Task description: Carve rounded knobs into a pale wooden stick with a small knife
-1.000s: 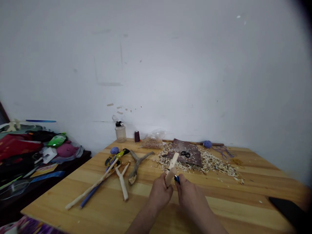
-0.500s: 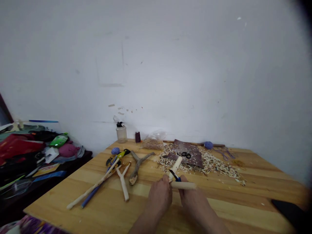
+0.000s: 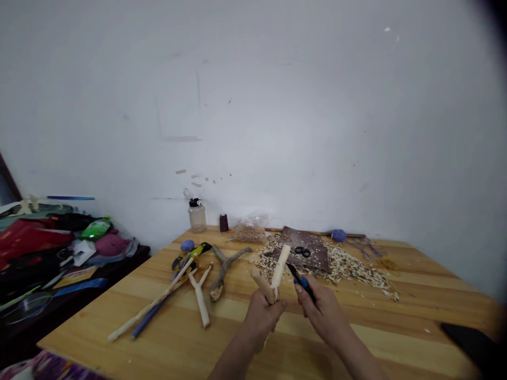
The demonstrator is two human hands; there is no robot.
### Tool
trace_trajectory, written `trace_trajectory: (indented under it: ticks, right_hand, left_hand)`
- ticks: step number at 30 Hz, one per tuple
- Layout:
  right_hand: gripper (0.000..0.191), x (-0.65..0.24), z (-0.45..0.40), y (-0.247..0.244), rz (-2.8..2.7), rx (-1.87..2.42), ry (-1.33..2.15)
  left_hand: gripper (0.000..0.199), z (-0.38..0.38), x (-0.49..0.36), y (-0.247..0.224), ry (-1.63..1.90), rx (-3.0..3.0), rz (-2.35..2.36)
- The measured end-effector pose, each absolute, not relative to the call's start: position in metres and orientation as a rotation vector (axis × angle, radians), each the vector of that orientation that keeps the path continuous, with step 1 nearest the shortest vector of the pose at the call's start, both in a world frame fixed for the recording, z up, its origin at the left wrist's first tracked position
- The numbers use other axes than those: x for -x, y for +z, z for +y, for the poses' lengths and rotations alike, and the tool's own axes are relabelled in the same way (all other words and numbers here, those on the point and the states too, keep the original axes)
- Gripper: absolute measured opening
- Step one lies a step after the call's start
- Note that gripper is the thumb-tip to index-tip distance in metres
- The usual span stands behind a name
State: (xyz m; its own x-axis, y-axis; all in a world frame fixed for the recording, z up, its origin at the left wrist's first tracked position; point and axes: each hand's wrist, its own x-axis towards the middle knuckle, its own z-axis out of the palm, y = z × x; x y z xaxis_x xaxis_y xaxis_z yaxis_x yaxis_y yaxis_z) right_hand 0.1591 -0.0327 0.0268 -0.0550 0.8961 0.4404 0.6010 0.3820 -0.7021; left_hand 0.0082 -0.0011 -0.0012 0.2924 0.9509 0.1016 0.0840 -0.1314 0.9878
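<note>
My left hand (image 3: 260,315) is closed around a peeled forked stick (image 3: 280,268), whose two pale prongs stick up out of the fist. The lower part of the stick is mostly hidden by the fingers. In my right hand (image 3: 322,306) is a utility knife (image 3: 303,285) with a blue and black handle. Its dark blade points up and to the left, a little apart from the stick. Beyond both hands, wood shavings (image 3: 348,266) lie in a heap around a brown sheet (image 3: 304,245), on which black-handled scissors (image 3: 303,252) rest.
On the left of the wooden table (image 3: 166,338) lie a small peeled fork (image 3: 200,298), a barked fork (image 3: 224,270) and long sticks (image 3: 150,306). A bottle (image 3: 197,217), a thread spool (image 3: 224,222) and a yarn ball (image 3: 338,235) stand near the wall. Clutter covers a dark side surface.
The forked stick has turned in my left hand, so its side prong now points up and left. My right hand has drawn the knife away from the stick to the right.
</note>
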Motion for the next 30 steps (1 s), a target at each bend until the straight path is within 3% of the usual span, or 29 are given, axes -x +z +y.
trace_trajectory:
  ticks: [8, 18, 30]
  right_hand:
    - [0.025, -0.152, -0.033, 0.021, -1.950, 1.484, 0.226]
    - [0.037, -0.151, -0.040, 0.023, -2.066, 1.687, -0.498]
    - [0.034, -0.148, -0.042, 0.028, -2.137, 1.806, -0.532]
  left_hand:
    - [0.034, -0.002, -0.008, 0.005, 1.026, -1.381, 0.884]
    - [0.023, 0.005, -0.004, -0.006, 1.057, -1.506, 1.024]
    - [0.027, 0.003, -0.003, 0.004, 1.090, -1.624, 1.126]
